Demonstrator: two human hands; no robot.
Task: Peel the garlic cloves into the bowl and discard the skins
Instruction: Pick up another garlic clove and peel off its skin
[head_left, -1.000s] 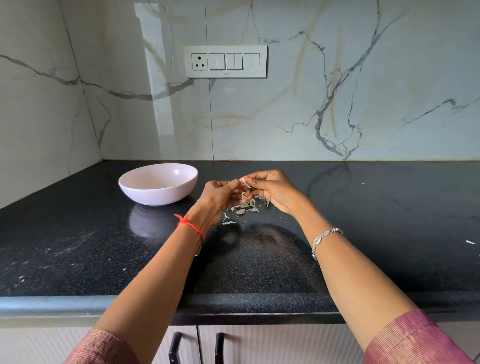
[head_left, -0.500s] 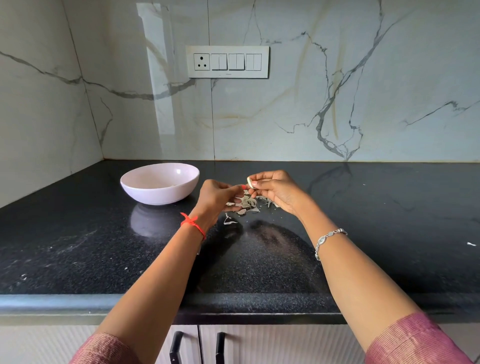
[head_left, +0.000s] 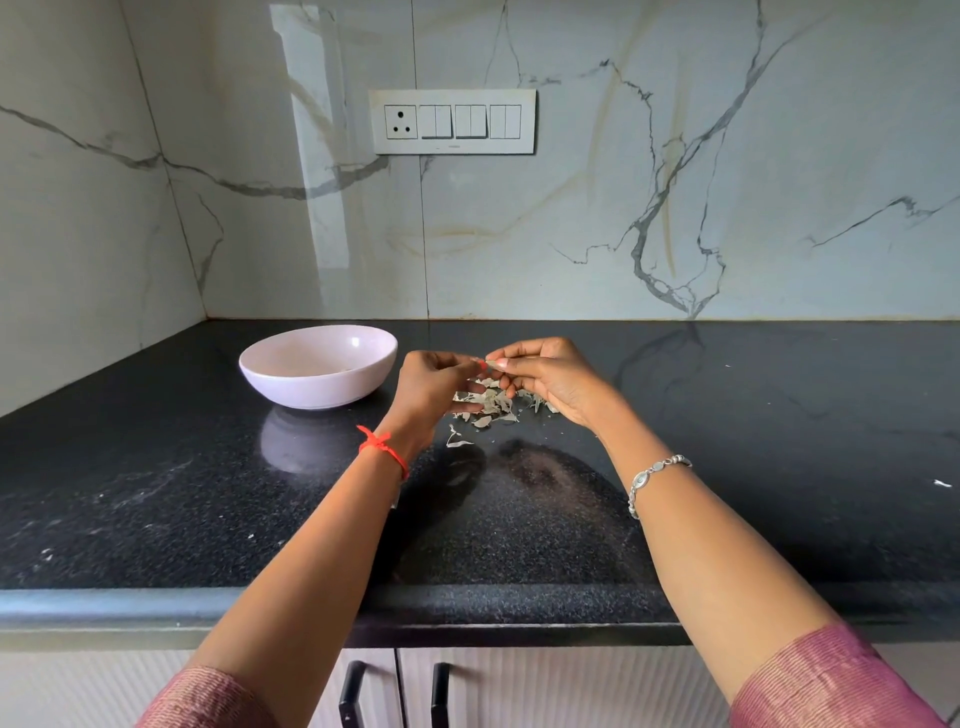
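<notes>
The right hand (head_left: 550, 379) pinches the clove (head_left: 491, 362) in curled fingers, the left hand (head_left: 434, 387) nips at its skin, both above the skins (head_left: 488, 404) on the surface (head_left: 156, 493), so peelings likely fall there; the bowl (head_left: 317, 391) sits near, to the left, handy for peeled cloves

Nothing is reading clearly anywhere: no words, numbers or brand names. The switch plate (head_left: 452, 121) is carrying a tiny dark mark along its lower edge, just under its middle switches, but it is showing too small to make out. The socket at the left end of that plate is bearing no lettering that can be read.
</notes>
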